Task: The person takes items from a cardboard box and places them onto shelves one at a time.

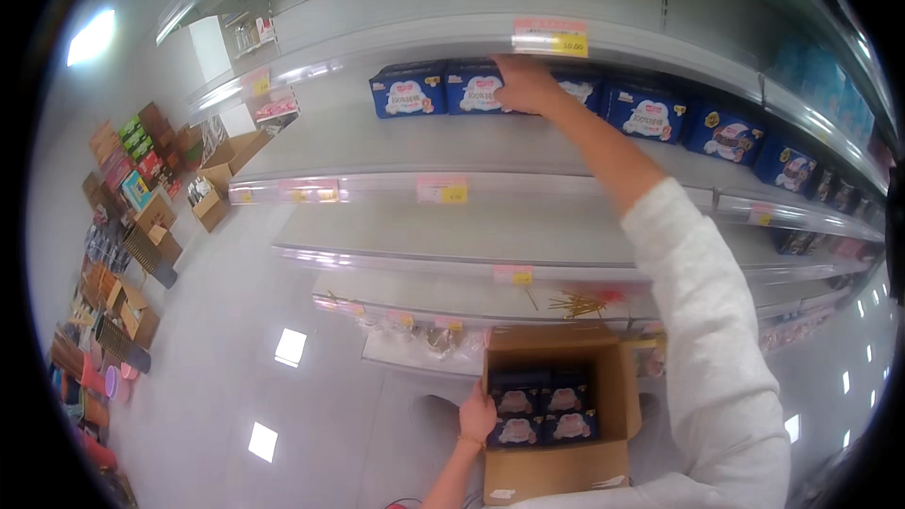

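My right hand point(530, 85) reaches to the upper shelf, with its fingers over the top and its thumb on the front of a soft blue pack point(477, 94). That pack stands in a row with another blue pack point(408, 95) on its left and several to the right, including a blue pack point(643, 115). Part of the pack behind my wrist is hidden. Below, my left hand point(478, 411) grips the left side of an open cardboard carton point(558, 470). Stacked inside the carton are several similar blue packs point(543, 413), filling its left part.
Price tags hang from the shelf edges, one tag point(550, 37) just above my right hand. Gold sticks point(576, 304) lie on a lower shelf. Cartons point(131, 311), baskets and pink buckets point(95, 375) line the floor at left. Light reflects off the glossy floor point(318, 396).
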